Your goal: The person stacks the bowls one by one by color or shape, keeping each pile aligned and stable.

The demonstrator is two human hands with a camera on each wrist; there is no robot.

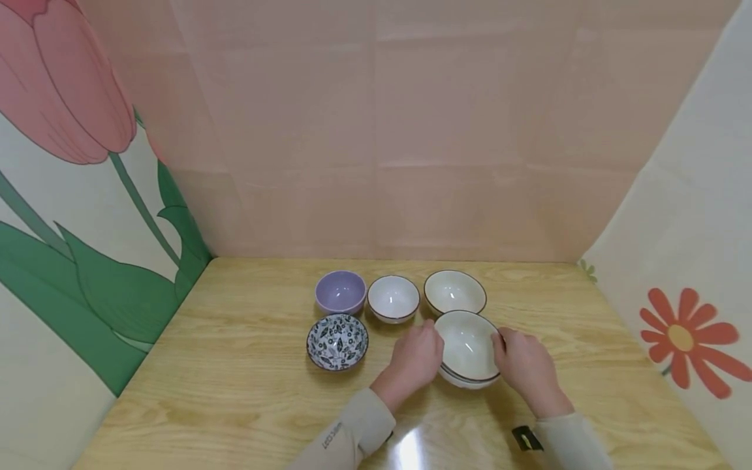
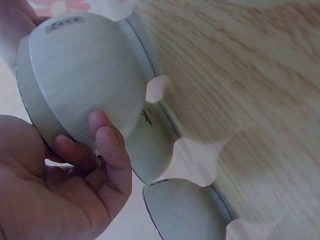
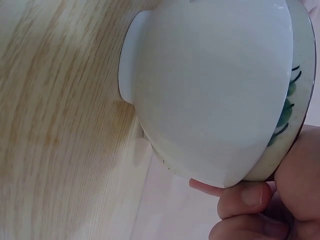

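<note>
A cream bowl with a dark rim [image 1: 468, 346] sits nested inside a white bowl [image 3: 215, 95], at the right of the group. My left hand [image 1: 417, 356] holds the nested bowls at their left side, with curled fingers [image 2: 111, 145] against the outside of the white one. On the opposite side my right hand [image 1: 527, 365] pinches the cream bowl's rim, fingertips right at the white bowl's edge in the right wrist view. Green leaf paint shows on the cream bowl's outer wall there. Close behind the pair stands another cream bowl [image 1: 455, 291].
A purple bowl [image 1: 341, 292] and a small white bowl with a dark rim [image 1: 393, 298] stand in the back row. In front of the purple one is a black-and-white patterned bowl [image 1: 337, 343]. All rest on a wood-grain table [image 1: 235, 365], with a pink backdrop [image 1: 376, 143] behind.
</note>
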